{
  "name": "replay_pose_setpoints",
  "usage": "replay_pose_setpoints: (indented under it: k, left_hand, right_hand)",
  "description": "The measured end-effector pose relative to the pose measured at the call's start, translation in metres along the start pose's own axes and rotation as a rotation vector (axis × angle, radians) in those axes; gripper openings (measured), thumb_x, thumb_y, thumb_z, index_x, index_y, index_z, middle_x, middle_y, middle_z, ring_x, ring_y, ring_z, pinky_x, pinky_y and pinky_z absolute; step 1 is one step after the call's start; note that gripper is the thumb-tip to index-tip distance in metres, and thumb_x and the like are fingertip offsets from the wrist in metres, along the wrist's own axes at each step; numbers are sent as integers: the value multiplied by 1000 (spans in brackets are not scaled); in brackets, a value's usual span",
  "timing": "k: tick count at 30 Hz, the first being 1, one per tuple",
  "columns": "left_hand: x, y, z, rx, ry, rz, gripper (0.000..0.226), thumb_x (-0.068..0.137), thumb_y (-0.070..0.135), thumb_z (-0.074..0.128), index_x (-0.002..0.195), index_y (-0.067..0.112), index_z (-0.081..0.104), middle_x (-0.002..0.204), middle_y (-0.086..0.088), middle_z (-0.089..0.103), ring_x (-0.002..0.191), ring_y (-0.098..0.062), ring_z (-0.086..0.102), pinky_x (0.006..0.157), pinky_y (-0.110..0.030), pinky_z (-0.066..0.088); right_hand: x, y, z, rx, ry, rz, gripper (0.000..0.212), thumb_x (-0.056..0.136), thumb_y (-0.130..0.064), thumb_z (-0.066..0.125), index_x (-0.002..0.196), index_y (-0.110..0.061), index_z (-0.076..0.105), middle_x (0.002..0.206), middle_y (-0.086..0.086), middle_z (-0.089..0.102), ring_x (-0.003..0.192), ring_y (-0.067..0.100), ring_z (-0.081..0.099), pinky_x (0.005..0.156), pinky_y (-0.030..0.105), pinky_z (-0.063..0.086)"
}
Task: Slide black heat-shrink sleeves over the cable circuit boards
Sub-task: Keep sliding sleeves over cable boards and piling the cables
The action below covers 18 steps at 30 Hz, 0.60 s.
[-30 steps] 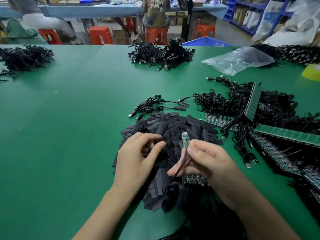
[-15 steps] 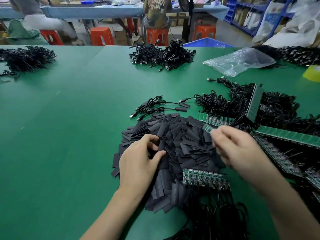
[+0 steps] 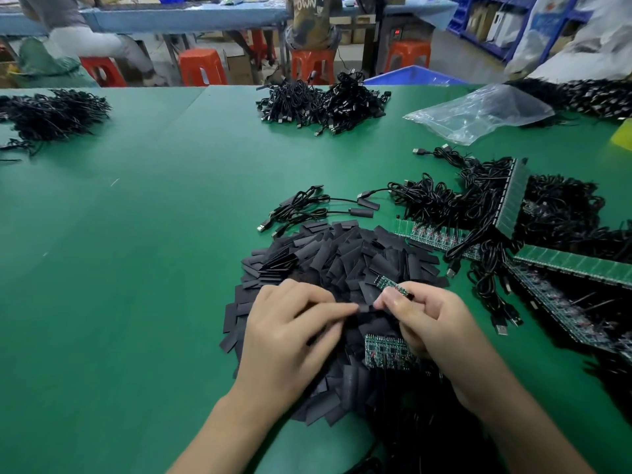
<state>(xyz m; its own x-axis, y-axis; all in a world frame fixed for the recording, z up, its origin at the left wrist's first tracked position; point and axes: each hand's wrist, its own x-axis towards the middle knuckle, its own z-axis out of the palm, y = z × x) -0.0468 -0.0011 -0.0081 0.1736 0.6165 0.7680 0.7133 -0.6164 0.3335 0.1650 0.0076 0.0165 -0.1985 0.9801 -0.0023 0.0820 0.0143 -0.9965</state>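
A heap of flat black heat-shrink sleeves (image 3: 342, 258) lies on the green table (image 3: 154, 234) in front of me. My right hand (image 3: 431, 323) pinches a small green circuit board (image 3: 391, 285) above the heap, its free end pointing up and left. My left hand (image 3: 290, 333) rests on the heap with fingers curled; its fingertips hold a black sleeve (image 3: 360, 307) just left of the right thumb. A strip of joined green boards (image 3: 386, 352) with cables lies under my right hand.
Panels of green boards with tangled black cables (image 3: 547, 241) fill the right side. Three sleeved cables (image 3: 307, 208) lie behind the heap. Cable bundles (image 3: 325, 102) sit at the far edge, another pile (image 3: 51, 112) at far left, a clear plastic bag (image 3: 478, 111) at far right.
My right hand came back from the board panels on the right to the heap, now pinching a single board. My left hand shifted right to meet it with a sleeve.
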Motion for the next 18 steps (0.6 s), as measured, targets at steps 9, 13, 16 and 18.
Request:
replay_pose_setpoints:
  k: [9,13,16,18]
  left_hand:
    - [1,2,8,-81,-64,22,20,92,34,77,108,22,79,104,9,69,92,-17,61,79,-39,45]
    - [1,0,7,-158,-123,-47,22,90,34,79,108,22,79,101,11,71,92,-14,63,79,-39,48]
    - [2,0,5,-227,-78,-185,19,86,32,80,101,20,81,98,12,71,92,-10,65,81,-33,52]
    - [4,0,2,-255,-48,-258,19,83,32,81,98,21,81,97,12,72,91,-8,66,81,-26,51]
  right_hand:
    - [-2,3,0,-39,-107,13,23,85,-33,71,94,-12,74,92,22,73,81,17,60,75,34,44]
    - [-4,5,-1,-93,-127,-15,28,87,-43,67,93,-16,72,78,15,70,73,13,55,70,32,40]
    - [-4,5,-3,-122,-69,-37,43,92,-57,48,89,-19,69,58,-10,43,55,6,37,57,23,32]
    - [-3,5,-6,-226,-13,-81,47,94,-56,41,83,-19,67,57,-10,39,53,7,36,57,30,30]
